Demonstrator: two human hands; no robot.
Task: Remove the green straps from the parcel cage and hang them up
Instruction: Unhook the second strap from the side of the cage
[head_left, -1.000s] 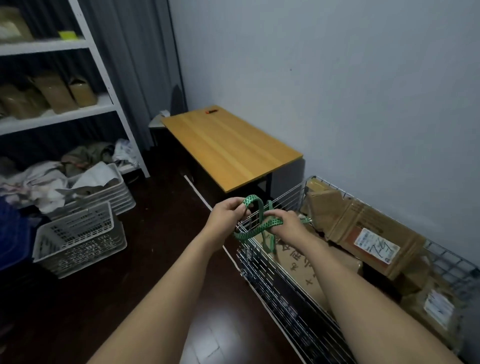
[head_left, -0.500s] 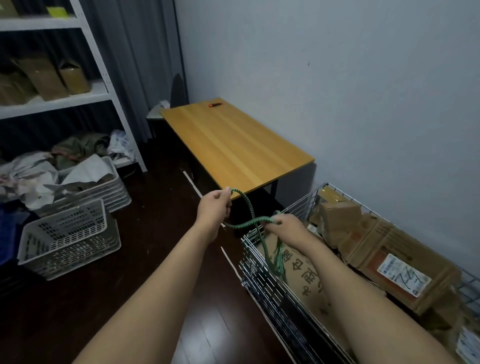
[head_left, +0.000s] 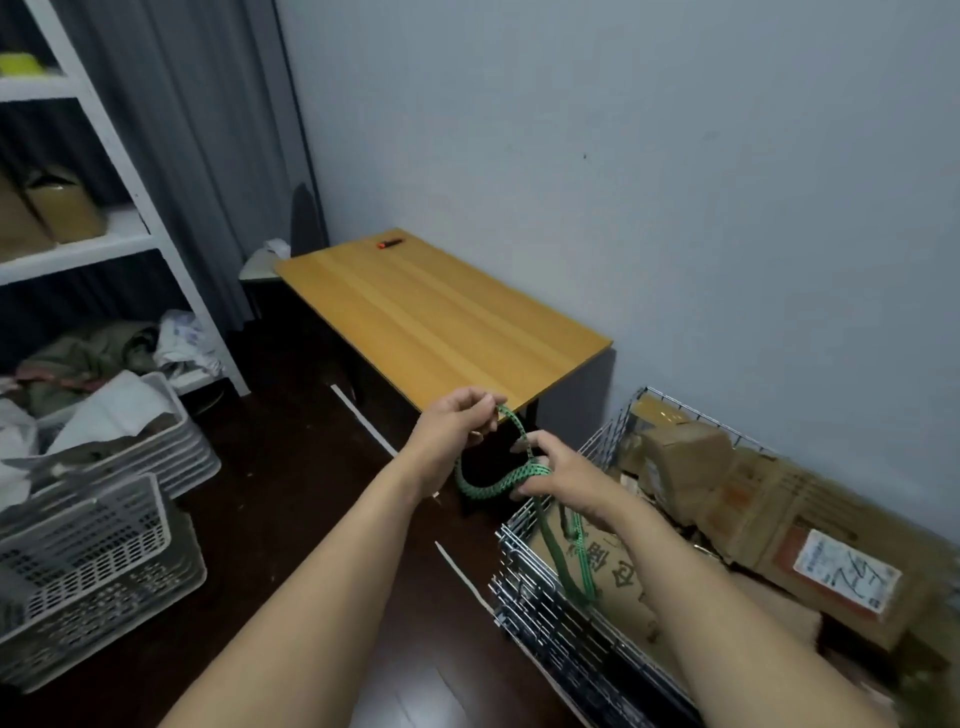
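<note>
A green strap with dark dots (head_left: 488, 486) loops between my two hands above the near corner of the wire parcel cage (head_left: 524, 597). My left hand (head_left: 457, 426) pinches one end of the strap near the table's corner. My right hand (head_left: 558, 475) grips the strap lower down, and two strands hang from it into the cage over a brown carton (head_left: 613, 577). The strap's lower end is hidden in the cage.
A wooden table (head_left: 431, 322) stands against the wall just beyond my hands, with a small orange and black object (head_left: 389, 243) on it. Cardboard parcels (head_left: 779, 509) fill the cage. White plastic baskets (head_left: 88, 566) and a white shelf unit (head_left: 130, 244) stand at the left.
My hands have come closer together, so the strap now sags in a loop between them. The camera has tilted up and the view shifted.
</note>
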